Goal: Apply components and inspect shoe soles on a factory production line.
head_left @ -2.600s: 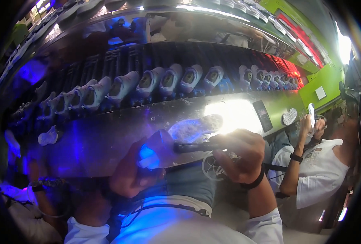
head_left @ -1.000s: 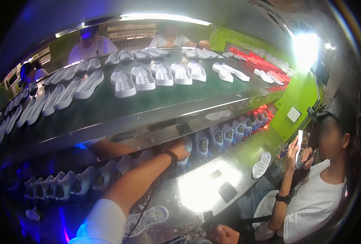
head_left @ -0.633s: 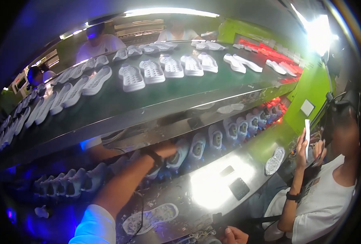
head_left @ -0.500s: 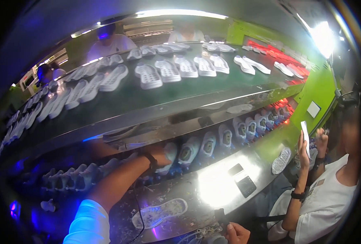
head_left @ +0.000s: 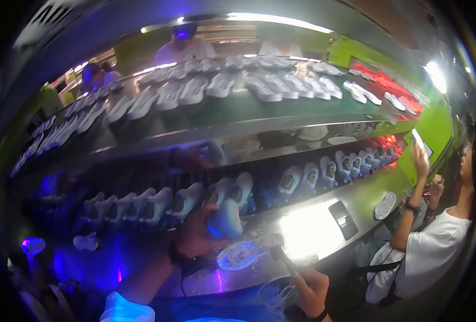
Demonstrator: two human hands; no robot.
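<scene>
In my left hand (head_left: 195, 233), with the fingers wrapped round it, is a pale shoe upper (head_left: 226, 219), tilted and lit blue, held over the front ledge. My right hand (head_left: 312, 284) is closed round a dark-handled tool (head_left: 283, 257); its head is blurred, so I cannot tell its kind. Between the two hands a light shoe sole (head_left: 240, 255) covered with whitish bits lies on the metal ledge. Just behind my left hand runs a row of pale shoe uppers (head_left: 186, 199) on the lower conveyor. A tangle of thin pale cord (head_left: 275, 290) hangs near my right hand.
Pairs of white soles (head_left: 194, 90) line the green upper belt (head_left: 222, 111). A dark phone (head_left: 343, 220) and another sole (head_left: 385, 205) rest on the ledge (head_left: 270, 221) to the right. A co-worker at right holds a white sole (head_left: 418, 140). Other people sit beyond the belt.
My left hand has lifted the shoe upper out of the row and brought it nearer. My right hand has risen with the dark-handled tool toward the sole. The view has turned left.
</scene>
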